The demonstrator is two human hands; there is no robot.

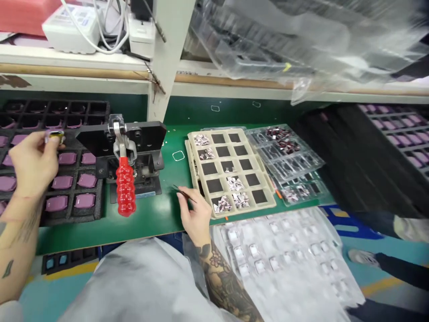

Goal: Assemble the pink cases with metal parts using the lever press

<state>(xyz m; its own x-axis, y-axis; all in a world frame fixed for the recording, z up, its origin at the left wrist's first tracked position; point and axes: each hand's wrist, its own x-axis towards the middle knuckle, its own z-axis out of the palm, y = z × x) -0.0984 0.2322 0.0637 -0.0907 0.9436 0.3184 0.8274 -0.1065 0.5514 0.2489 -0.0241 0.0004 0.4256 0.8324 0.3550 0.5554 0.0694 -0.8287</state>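
Note:
Between the thumb and fingers of my left hand (pixel 35 163) is a small watch case (pixel 55 135) with a pale rim and a yellowish inside. That hand is raised over a black foam tray (pixel 75 219) with pink-purple watch cases (pixel 62 182) in its pockets. My right hand (pixel 194 212) is closed on dark tweezers (pixel 184 194), their tips pointing left above the green bench. Between my hands stands a black toggle clamp fixture (pixel 144 138) with a red ribbed handle (pixel 125 188) hanging down. To the right of my right hand lies a beige compartment tray (pixel 214 210) with small silvery pieces (pixel 234 183).
Clear plastic trays (pixel 284 152) with small dark red parts lie right of the beige tray. A sheet of white trays (pixel 275 250) juts out at the front. At far right, a dark tray (pixel 395 129) of pink parts is blurred. A shelf post (pixel 167 58) rises behind the fixture.

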